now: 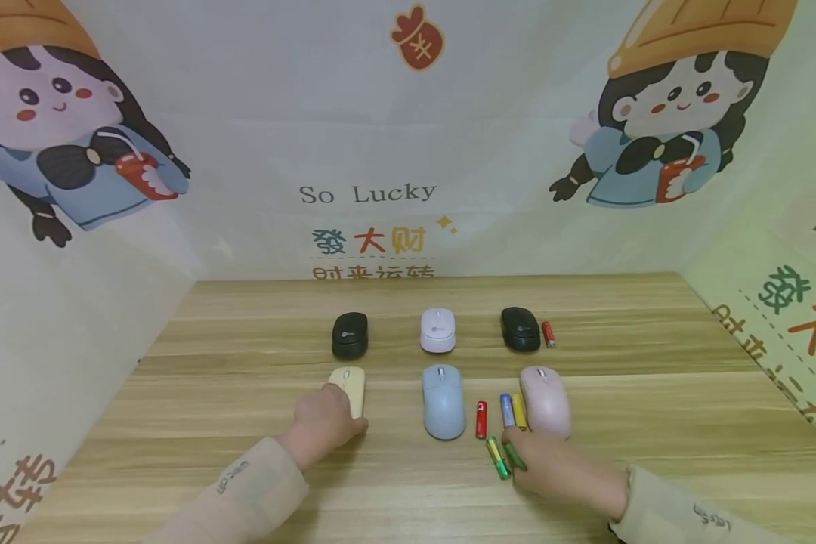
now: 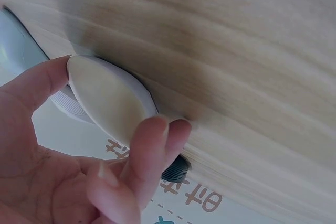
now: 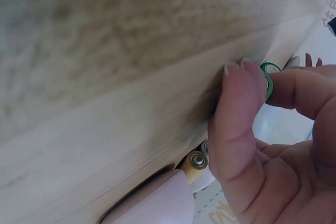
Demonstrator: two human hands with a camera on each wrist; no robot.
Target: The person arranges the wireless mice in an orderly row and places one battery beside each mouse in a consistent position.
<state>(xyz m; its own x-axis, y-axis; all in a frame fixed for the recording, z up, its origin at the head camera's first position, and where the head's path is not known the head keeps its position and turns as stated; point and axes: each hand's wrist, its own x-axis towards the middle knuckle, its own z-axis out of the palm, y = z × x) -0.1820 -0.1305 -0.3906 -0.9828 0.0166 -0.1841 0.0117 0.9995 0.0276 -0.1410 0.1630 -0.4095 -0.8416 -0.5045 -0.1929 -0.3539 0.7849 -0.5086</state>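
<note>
My left hand [image 1: 325, 423] grips a cream computer mouse [image 1: 355, 389] on the table, thumb on one side and fingers on the other. The left wrist view shows the smooth back of that cream mouse [image 2: 107, 95] between thumb and fingertips. A green battery [image 1: 514, 455] is pinched between the thumb and fingers of my right hand [image 1: 557, 465], mostly covered by them. Just left of it lies a yellow-and-green battery [image 1: 498, 458]. Blue [image 1: 507, 410] and yellow [image 1: 519, 412] batteries lie beyond the fingertips, beside a pink mouse [image 1: 545, 400]. Further left is a red battery [image 1: 481, 420].
A light blue mouse [image 1: 443, 402] sits between my hands. Behind, a black mouse [image 1: 350, 335], a white mouse [image 1: 438, 330] and another black mouse [image 1: 520, 329] form a row, with a small red battery [image 1: 548, 334] at its right end. Printed cloth [image 1: 258, 151] surrounds the wooden table.
</note>
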